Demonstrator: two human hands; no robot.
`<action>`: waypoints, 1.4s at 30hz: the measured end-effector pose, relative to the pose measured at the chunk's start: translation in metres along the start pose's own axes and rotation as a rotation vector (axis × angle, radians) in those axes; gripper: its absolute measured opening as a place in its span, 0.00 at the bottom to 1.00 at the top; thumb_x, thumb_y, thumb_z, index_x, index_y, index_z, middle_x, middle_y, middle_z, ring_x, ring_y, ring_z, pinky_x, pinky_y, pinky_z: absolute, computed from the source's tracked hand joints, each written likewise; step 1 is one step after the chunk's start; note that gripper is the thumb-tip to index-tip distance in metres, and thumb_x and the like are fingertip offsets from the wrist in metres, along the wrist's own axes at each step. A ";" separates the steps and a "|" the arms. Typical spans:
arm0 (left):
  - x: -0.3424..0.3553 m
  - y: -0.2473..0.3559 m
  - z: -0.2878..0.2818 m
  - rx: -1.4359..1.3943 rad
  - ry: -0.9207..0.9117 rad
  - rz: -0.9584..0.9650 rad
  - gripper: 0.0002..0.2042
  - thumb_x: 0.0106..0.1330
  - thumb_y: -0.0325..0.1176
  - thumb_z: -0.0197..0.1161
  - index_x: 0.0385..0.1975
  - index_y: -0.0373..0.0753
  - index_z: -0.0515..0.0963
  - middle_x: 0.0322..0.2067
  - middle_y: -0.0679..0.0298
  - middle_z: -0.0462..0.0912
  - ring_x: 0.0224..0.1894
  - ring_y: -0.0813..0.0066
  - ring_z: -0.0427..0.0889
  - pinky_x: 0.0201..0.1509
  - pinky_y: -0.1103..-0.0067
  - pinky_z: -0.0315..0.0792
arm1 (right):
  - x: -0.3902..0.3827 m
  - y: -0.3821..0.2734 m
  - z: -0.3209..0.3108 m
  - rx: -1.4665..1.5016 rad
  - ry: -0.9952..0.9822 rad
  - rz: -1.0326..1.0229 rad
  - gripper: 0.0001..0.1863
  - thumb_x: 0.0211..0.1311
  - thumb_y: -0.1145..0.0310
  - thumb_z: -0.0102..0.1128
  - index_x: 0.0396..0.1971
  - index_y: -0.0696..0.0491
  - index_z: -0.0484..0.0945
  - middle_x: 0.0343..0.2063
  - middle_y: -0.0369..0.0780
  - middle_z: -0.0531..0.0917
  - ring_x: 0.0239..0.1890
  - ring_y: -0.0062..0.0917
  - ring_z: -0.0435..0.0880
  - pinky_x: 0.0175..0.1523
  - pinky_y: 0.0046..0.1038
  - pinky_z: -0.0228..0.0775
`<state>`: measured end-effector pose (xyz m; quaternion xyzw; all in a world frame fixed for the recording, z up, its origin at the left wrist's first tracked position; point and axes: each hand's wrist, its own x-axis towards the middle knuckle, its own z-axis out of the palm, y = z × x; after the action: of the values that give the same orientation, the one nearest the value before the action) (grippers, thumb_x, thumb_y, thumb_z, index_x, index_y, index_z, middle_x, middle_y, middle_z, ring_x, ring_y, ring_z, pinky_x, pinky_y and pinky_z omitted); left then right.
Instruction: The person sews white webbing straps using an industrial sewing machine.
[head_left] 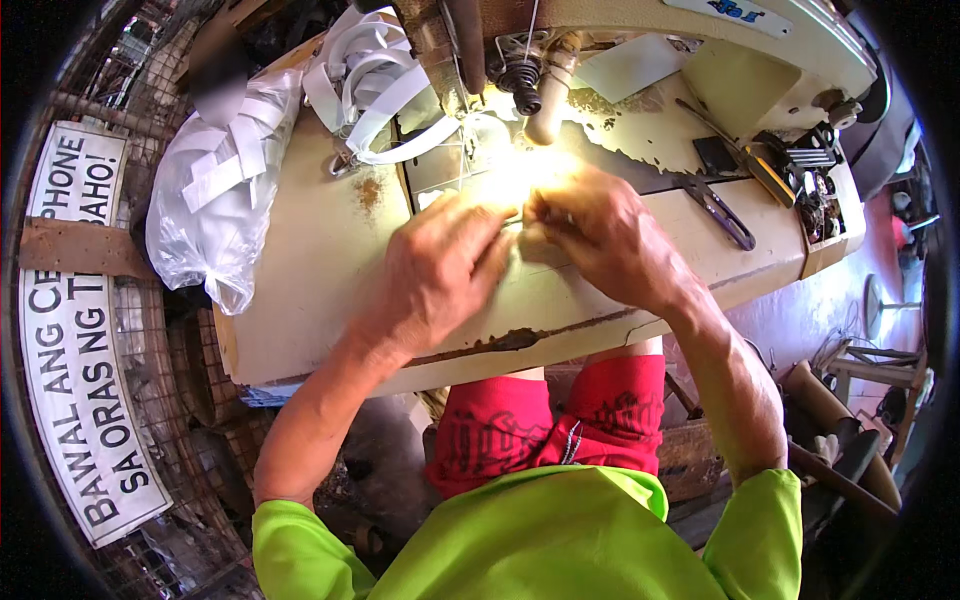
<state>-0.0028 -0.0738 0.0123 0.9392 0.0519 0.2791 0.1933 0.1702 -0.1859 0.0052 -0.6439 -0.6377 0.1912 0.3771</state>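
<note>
Both hands meet under the bright lamp glare beside the needle area of a cream sewing machine [640, 17]. My left hand [440, 262] has its fingers pinched together, slightly blurred. My right hand [612, 240] is closed too, its fingertips close against the left ones. Whatever lies between the fingers is washed out by the light and too small to name. A loop of white strip [410, 142] lies just beyond the left hand, running into the glare. Farther back, a tangle of white strips [365, 65] is heaped on the table.
At the left edge stands a clear plastic bag [215, 215] stuffed with white strips. To the right lie thread snips [722, 214], a yellow-handled screwdriver [768, 178] and a box of bobbins [824, 215]. The worn table edge [515, 341] runs above my lap.
</note>
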 end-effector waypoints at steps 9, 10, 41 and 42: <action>0.030 -0.045 -0.003 -0.211 0.119 -0.534 0.03 0.59 0.26 0.65 0.28 0.33 0.80 0.19 0.61 0.75 0.19 0.76 0.76 0.25 0.74 0.70 | 0.062 0.025 0.031 -0.094 0.210 -0.022 0.08 0.59 0.78 0.60 0.37 0.63 0.75 0.36 0.43 0.75 0.36 0.35 0.79 0.38 0.34 0.73; 0.031 -0.045 -0.006 -0.271 0.124 -0.605 0.03 0.59 0.26 0.64 0.29 0.33 0.80 0.20 0.61 0.76 0.19 0.76 0.75 0.24 0.74 0.69 | 0.065 0.025 0.035 -0.196 0.259 -0.144 0.09 0.59 0.77 0.61 0.39 0.63 0.76 0.38 0.44 0.76 0.36 0.34 0.79 0.41 0.31 0.75; 0.026 -0.064 0.007 -0.139 0.265 -0.386 0.02 0.58 0.26 0.63 0.27 0.35 0.78 0.24 0.55 0.79 0.28 0.56 0.80 0.34 0.67 0.73 | 0.053 0.046 0.036 -0.448 0.251 -0.094 0.16 0.54 0.78 0.61 0.44 0.52 0.81 0.47 0.45 0.71 0.35 0.30 0.77 0.37 0.30 0.73; 0.026 -0.064 0.008 -0.137 0.243 -0.408 0.02 0.58 0.26 0.62 0.26 0.35 0.78 0.24 0.54 0.78 0.28 0.56 0.80 0.34 0.67 0.73 | 0.054 0.045 0.036 -0.417 0.252 -0.078 0.16 0.53 0.78 0.61 0.44 0.51 0.81 0.46 0.44 0.71 0.34 0.29 0.76 0.37 0.29 0.73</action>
<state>0.0239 -0.0119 -0.0054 0.8534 0.2442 0.3482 0.3014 0.1803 -0.1209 -0.0379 -0.7013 -0.6358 -0.0413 0.3197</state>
